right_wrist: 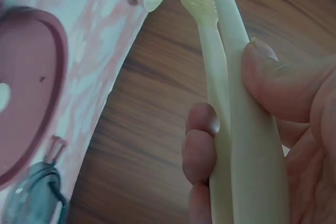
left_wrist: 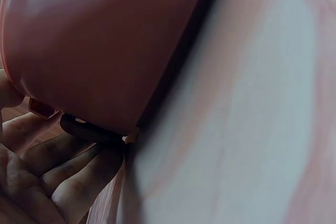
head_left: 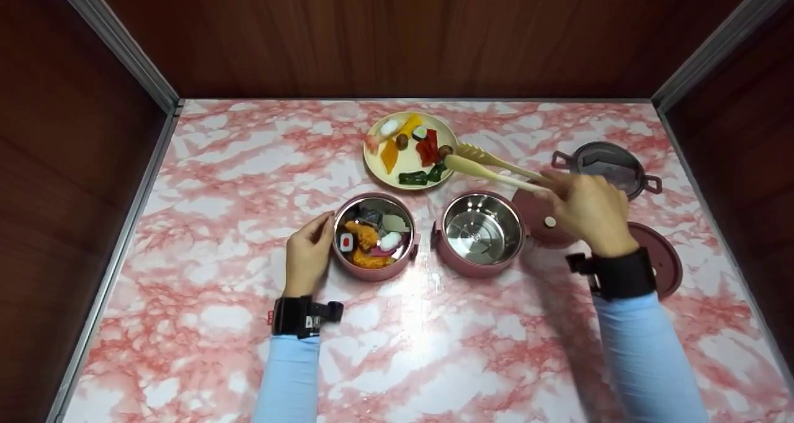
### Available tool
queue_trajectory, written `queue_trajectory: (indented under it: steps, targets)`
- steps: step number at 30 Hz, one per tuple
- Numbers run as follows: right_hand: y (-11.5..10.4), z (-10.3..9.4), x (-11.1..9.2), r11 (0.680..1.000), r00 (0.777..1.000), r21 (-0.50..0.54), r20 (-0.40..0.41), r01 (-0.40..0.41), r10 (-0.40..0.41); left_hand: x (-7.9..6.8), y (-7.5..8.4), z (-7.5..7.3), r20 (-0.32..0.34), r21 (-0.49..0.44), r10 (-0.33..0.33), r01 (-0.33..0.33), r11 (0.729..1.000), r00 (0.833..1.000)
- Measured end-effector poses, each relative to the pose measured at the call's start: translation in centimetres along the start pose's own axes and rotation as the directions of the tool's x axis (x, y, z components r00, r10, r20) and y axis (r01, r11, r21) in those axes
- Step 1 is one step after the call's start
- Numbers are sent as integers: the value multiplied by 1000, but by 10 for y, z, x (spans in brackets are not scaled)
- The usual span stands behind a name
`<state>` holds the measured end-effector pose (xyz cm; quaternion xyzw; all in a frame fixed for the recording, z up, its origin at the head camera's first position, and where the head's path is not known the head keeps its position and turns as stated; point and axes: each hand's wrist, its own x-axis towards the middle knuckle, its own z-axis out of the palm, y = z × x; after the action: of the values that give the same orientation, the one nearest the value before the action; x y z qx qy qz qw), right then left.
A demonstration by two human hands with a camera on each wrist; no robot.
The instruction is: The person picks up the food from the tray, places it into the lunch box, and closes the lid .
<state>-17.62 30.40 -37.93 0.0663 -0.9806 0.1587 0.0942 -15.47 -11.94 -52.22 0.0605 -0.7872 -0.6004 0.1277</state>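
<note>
Cream-coloured tongs (head_left: 468,166) sit in your right hand (head_left: 592,209), thumb on one arm and fingers curled round the other, probably so that a squeeze can set the gap; their tips stand a little apart at the right edge of the plate (head_left: 406,164). Your left hand (head_left: 310,249) grips the filled pot (head_left: 372,275) at its left side, most likely to steady it on the worktop (head_left: 205,317). Just right of it stands the second pot (head_left: 474,270), bare steel showing inside, perhaps kept near so both are within easy reach. Only the head view gives you the food pieces (head_left: 371,261) inside the filled pot; the left wrist view shows your bent fingers against what looks like its handle, and the right wrist view your opposed thumb and fingers
</note>
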Motion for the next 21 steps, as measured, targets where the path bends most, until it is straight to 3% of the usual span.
queue_trajectory:
  steps: [7,11,15,21]
  targets:
    - [-24,4,48,988,990,-61,-18,138,-140,1,-1,0,-6,41,17,-17,999,1000]
    - [-40,13,83,973,980,-122,67,197,-190,1,-1,-2,0,17,-8,8,1000,1000]
    - [-55,23,112,956,965,-187,184,224,-190,0,1,-1,10,5,-32,32,999,999]
    - [-67,37,135,945,953,-226,243,237,-182,1,2,-1,16,6,-36,36,999,999]
